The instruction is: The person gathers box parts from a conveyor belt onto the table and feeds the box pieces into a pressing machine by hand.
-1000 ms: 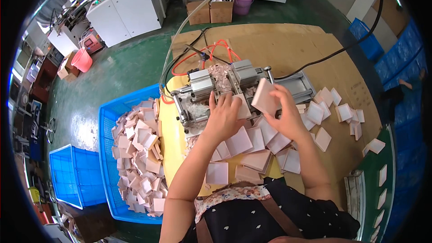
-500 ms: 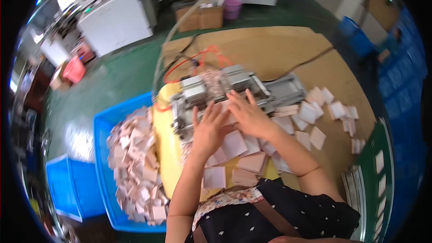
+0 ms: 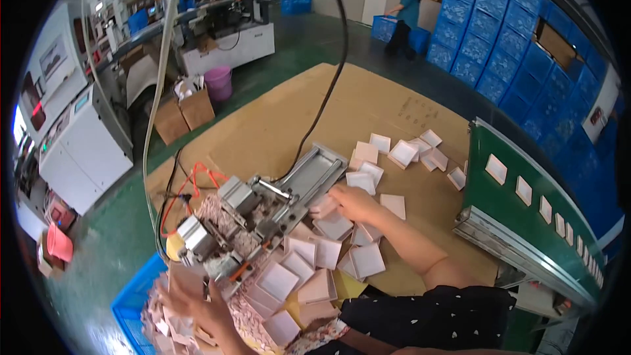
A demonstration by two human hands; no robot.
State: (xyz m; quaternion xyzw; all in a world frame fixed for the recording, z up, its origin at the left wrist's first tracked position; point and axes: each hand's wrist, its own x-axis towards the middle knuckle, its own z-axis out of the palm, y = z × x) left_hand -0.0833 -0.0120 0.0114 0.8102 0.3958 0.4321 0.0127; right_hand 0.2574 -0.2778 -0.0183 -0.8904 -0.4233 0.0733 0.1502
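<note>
Right hand against pinkish box

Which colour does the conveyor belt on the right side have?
The conveyor belt is green, shown best in the head view.

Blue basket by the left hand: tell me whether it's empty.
Not empty: pale pieces lie heaped inside the blue basket; exact level unclear.

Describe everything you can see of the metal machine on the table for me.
The machine looks like silver metal, with two boxy blocks, shiny rods and a flat, raised-edge platform at its farther end. It lies at a slant across the brown tabletop. Pale pink scraps lie between the blocks, and orange tubes curl behind it. Whether it is running can't be told.
</note>
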